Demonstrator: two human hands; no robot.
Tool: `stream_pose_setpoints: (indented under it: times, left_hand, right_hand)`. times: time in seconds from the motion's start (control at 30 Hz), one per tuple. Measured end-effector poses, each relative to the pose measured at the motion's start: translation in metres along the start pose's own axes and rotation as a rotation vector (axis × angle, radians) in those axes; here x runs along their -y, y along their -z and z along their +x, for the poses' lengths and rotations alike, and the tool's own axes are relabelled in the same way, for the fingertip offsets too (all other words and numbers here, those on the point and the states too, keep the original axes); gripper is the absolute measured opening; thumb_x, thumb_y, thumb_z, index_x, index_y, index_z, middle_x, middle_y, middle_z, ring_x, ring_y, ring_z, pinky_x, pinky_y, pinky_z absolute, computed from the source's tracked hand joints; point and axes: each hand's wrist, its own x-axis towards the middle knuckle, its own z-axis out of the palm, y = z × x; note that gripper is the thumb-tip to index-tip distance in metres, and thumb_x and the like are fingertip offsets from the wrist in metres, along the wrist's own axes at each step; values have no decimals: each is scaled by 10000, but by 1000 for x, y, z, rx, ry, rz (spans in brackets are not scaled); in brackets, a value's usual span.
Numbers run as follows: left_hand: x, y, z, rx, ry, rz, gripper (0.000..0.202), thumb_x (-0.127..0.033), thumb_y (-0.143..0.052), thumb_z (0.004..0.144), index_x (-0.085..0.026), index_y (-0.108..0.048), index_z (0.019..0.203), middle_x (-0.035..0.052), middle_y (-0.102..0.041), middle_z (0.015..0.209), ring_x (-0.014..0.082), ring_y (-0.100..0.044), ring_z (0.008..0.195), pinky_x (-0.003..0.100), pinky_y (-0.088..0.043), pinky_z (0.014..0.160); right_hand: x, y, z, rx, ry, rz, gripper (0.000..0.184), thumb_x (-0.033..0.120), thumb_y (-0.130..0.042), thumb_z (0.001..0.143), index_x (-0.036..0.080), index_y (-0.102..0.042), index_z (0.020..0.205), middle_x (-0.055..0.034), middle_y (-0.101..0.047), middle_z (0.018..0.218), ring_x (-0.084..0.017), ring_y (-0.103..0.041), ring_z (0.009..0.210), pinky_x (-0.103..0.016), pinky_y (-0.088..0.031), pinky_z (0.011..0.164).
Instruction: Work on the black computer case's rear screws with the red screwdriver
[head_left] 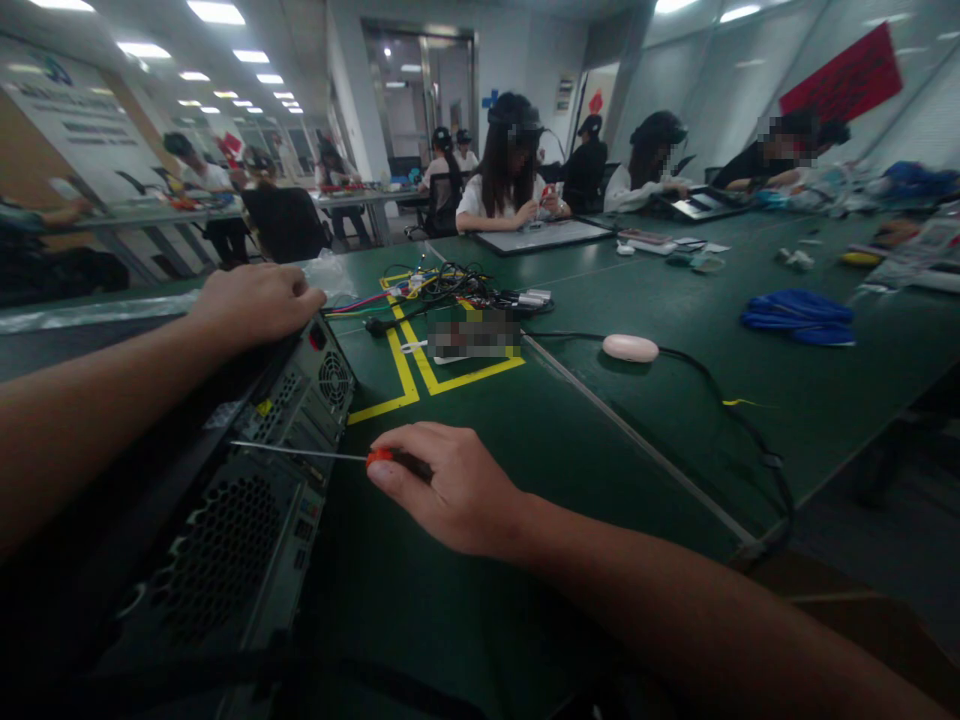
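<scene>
A black computer tower (300, 400) lies on the green table at the left, its metal back panel with vent holes and ports facing right. On the tower's far top edge rests my left hand (259, 300), its fingers curled over the corner. My right hand (450, 485) is closed around the dark and orange handle of a screwdriver (300, 452). The long thin shaft points left, with its tip at the upper edge of the back panel. Whether the tip sits in a screw is too small to tell.
Beyond the tower lies a tangle of cables (450, 285) near yellow tape marks (472, 378). A pale pink oval case (630, 348) touches a black cord (705, 380). Farther right is a blue cloth bundle (796, 317). Several people sit across the table.
</scene>
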Motion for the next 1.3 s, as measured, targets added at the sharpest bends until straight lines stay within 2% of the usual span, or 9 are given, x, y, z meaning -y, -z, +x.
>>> stream_pose_setpoints:
  times: [0.07, 0.13, 0.3, 0.6, 0.8, 0.97, 1.3]
  left_hand:
    - [0, 0, 0, -1, -7, 0, 685, -599, -245, 956, -140, -713, 1154, 268, -713, 1299, 477, -665, 1222, 596, -537, 968]
    - [0, 0, -1, -5, -3, 5, 683, -585, -241, 958, -138, -715, 1164, 265, -713, 1303, 471, -666, 1222, 590, -538, 964]
    - [-1, 1, -1, -1, -8, 4, 677, -584, -246, 948, -137, -713, 1147, 268, -713, 1295, 471, -665, 1223, 583, -539, 960]
    - [-1, 1, -1, 1, 1, 0, 665, -568, -259, 947, -135, -716, 1160, 269, -706, 1318, 472, -660, 1218, 595, -537, 959]
    - [-3, 3, -3, 6, 12, 10, 685, -586, -249, 952, -154, -726, 1189, 242, -712, 1329, 444, -658, 1241, 561, -534, 984]
    - [-1, 1, -1, 6, 0, 4, 677, -582, -252, 949, -140, -715, 1172, 263, -706, 1318, 473, -659, 1229, 585, -535, 962]
    - [-3, 3, -3, 11, 6, 12, 678, -582, -236, 965, -146, -710, 1178, 252, -708, 1308, 455, -663, 1221, 586, -537, 968]
  right_hand:
    - [0, 0, -1, -10, -22, 27, 265, 409, -725, 984, 202, -666, 1139, -30, -738, 983, -174, -685, 862, -294, -511, 788]
    - [1, 0, -1, -2, -42, 31, 278, 389, -764, 940, 222, -628, 1116, -12, -724, 961, -171, -675, 829, -288, -509, 758]
    - [0, 1, 0, 20, -33, 18, 149, 287, -709, 960, 232, -588, 1026, -9, -710, 956, -167, -665, 836, -285, -499, 766]
    - [1, 2, 0, 28, -36, 7, 148, 301, -707, 973, 228, -593, 1035, -12, -707, 955, -166, -652, 827, -288, -491, 753]
    - [1, 2, 0, 28, -29, -4, 148, 303, -710, 970, 229, -600, 1037, -11, -712, 953, -169, -654, 829, -294, -497, 756]
    - [0, 2, 1, 27, -35, 11, 152, 296, -715, 965, 229, -599, 1038, -14, -714, 968, -170, -664, 842, -293, -504, 763]
    - [2, 3, 0, 25, -36, 16, 159, 301, -718, 970, 228, -597, 1042, -11, -710, 957, -167, -657, 822, -287, -496, 745]
